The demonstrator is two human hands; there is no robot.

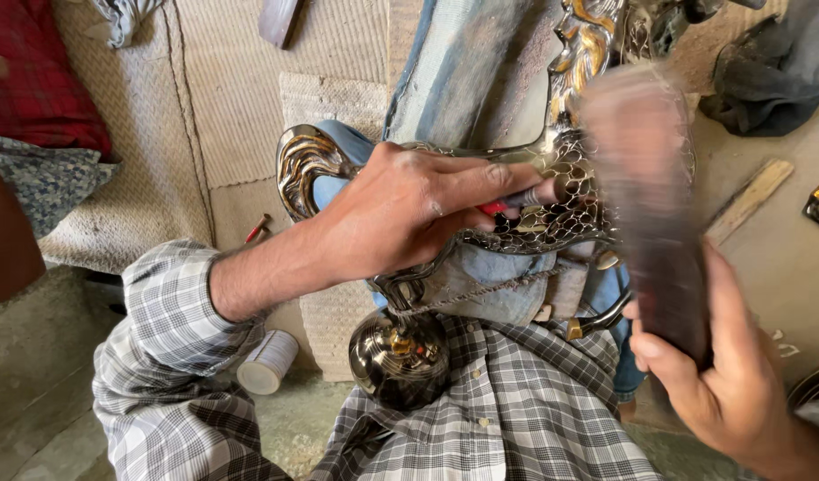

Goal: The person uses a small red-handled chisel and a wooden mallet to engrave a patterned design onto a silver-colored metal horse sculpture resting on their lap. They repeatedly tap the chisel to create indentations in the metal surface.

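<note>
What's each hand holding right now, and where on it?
Left hand pinches a thin red-handled metal tool near its tip against the ornate dark metal vessel. Right hand grips a blurred dark wooden block at its lower end.

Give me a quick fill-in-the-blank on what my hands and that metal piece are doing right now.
1. The left hand presses a thin tool with a ____ handle against the ornate metal vessel.
2. The right hand grips a dark, motion-blurred ____ mallet.
3. The vessel rests on the person's ____.
4. The shirt sleeve has a ____ pattern.

Missing: red; wooden; lap; checked
</note>
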